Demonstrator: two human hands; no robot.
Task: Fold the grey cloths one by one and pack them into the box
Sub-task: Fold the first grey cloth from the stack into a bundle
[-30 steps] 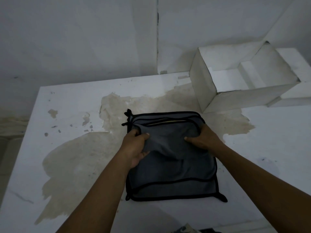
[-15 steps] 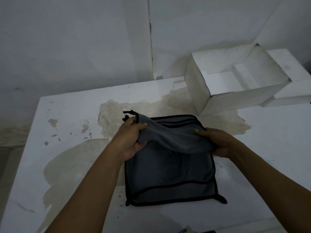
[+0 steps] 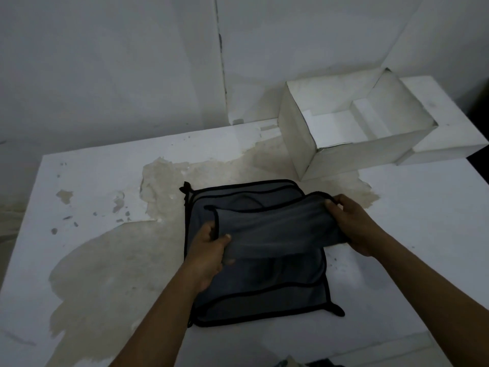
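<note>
A stack of grey cloths with black edging [image 3: 254, 295] lies flat in the middle of the white table [image 3: 412, 234]. The top grey cloth [image 3: 272, 229] is doubled over and held just above the stack. My left hand [image 3: 211, 250] pinches its left end and my right hand [image 3: 352, 221] grips its right end. An open white box [image 3: 352, 154] stands at the back right of the table, beyond my right hand. I see only white card inside it.
A large tan stain [image 3: 111, 266] spreads over the table's left and middle. White walls close the back and right. The box's flap [image 3: 449, 123] sticks out to the right. The table's near edge runs along the bottom.
Both hands took hold of the top cloth and lifted it off the stack. Its far edge has come toward me, so the cloth now hangs doubled between my hands.
</note>
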